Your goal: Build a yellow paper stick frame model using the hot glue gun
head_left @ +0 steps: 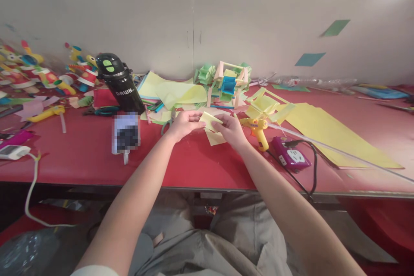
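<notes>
A small piece of pale yellow paper [210,119] is pinched between my two hands, just above the red table. My left hand [186,126] grips its left end, and my right hand [230,130] has the thumb and fingers closed on its right side. Below lies another yellow paper piece [216,139] on the table. Scissors [166,126] rest beside my left hand, partly hidden by it. A yellow hot glue gun [258,131] lies to the right of my right hand, with a long clear glue stick [310,142] at its rear.
A wooden frame with blue and green paper wheels [228,86] stands behind my hands. A black bottle [119,84] and a phone [126,133] are to the left. Purple power socket [293,155], cables and large yellow sheets [336,138] lie right. Behind rises a grey partition [136,26].
</notes>
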Action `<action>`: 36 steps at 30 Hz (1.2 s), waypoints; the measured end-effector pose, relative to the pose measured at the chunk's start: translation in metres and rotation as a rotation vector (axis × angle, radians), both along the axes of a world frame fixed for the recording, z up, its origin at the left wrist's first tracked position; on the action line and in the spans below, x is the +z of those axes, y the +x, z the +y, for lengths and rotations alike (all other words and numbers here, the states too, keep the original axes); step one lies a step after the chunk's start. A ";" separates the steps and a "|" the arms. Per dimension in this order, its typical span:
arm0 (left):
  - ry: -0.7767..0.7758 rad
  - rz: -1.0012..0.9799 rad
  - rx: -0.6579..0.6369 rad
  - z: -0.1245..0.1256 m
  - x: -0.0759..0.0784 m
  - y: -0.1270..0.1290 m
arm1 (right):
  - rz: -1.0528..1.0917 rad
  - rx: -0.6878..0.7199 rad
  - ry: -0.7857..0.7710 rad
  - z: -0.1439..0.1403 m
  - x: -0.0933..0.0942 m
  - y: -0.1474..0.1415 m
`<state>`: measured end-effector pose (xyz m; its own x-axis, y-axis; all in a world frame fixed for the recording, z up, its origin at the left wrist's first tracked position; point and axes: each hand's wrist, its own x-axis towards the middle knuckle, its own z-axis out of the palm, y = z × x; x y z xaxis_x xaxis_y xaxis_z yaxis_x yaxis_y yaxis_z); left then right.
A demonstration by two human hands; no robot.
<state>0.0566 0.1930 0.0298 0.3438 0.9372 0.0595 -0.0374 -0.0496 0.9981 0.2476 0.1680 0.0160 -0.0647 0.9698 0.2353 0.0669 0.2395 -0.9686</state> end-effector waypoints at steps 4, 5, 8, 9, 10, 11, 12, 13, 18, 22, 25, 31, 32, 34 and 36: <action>0.103 0.058 0.102 0.002 0.000 0.002 | 0.024 0.000 -0.037 -0.001 0.000 -0.001; 0.147 0.067 0.137 0.002 -0.001 0.003 | 0.033 0.019 -0.053 -0.002 0.000 -0.001; 0.271 0.053 0.190 0.002 -0.001 0.006 | 0.039 0.089 -0.076 -0.003 0.000 -0.002; 0.293 0.041 0.186 0.002 -0.001 0.007 | 0.038 0.103 -0.073 -0.003 0.000 -0.002; 0.306 0.029 0.178 0.001 -0.001 0.008 | 0.042 0.108 -0.067 -0.003 -0.001 -0.002; 0.311 0.019 0.167 0.000 0.000 0.008 | 0.052 0.107 -0.060 -0.003 -0.001 -0.002; 0.309 0.010 0.157 -0.001 0.000 0.008 | 0.064 0.106 -0.056 -0.002 -0.002 -0.002; 0.303 0.006 0.148 -0.002 0.001 0.008 | 0.079 0.105 -0.054 -0.002 -0.002 -0.002; 0.284 0.030 0.184 -0.001 0.000 0.007 | 0.011 0.145 -0.018 0.000 -0.002 -0.001; 0.311 0.060 0.212 0.001 -0.003 0.007 | -0.058 0.131 0.059 -0.002 0.000 -0.002; 0.321 0.077 0.213 0.001 -0.004 0.008 | -0.053 0.066 0.098 -0.003 0.002 -0.002; 0.306 0.063 0.151 -0.004 -0.001 0.011 | 0.005 -0.146 0.153 0.000 -0.004 -0.002; 0.307 0.059 0.139 -0.005 0.000 0.011 | 0.015 -0.168 0.156 0.000 -0.004 -0.002; 0.312 0.058 0.118 -0.007 0.002 0.012 | 0.015 -0.134 0.149 -0.001 -0.003 -0.003; 0.306 0.057 0.107 -0.007 0.003 0.011 | 0.015 -0.043 0.129 -0.004 0.001 -0.004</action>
<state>0.0679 0.1864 0.0324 0.2555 0.9097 0.3273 0.0400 -0.3482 0.9366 0.2438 0.1643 0.0165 -0.0195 0.9331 0.3591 0.0656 0.3596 -0.9308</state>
